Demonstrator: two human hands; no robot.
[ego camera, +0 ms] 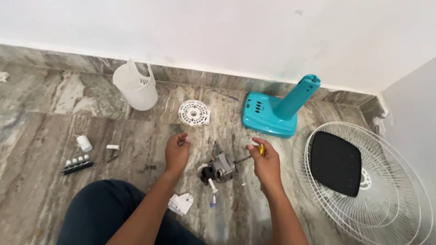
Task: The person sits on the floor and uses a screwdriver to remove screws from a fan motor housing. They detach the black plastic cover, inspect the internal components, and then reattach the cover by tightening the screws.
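A small grey fan motor (221,169) lies on the marble floor between my hands. My right hand (265,165) grips a screwdriver with a yellow handle (261,150), its shaft pointing left at the motor. My left hand (176,151) hovers left of the motor with fingers curled; something tiny may be pinched in them, I cannot tell. A white plastic piece (181,203) lies near my knee.
A teal fan base with its column (276,111) stands beyond the motor. A wire fan grille with a black square plate (363,181) lies at right. A white motor housing (135,86), a round white disc (194,112), a black switch block (77,165) and small white parts (84,143) lie scattered at left.
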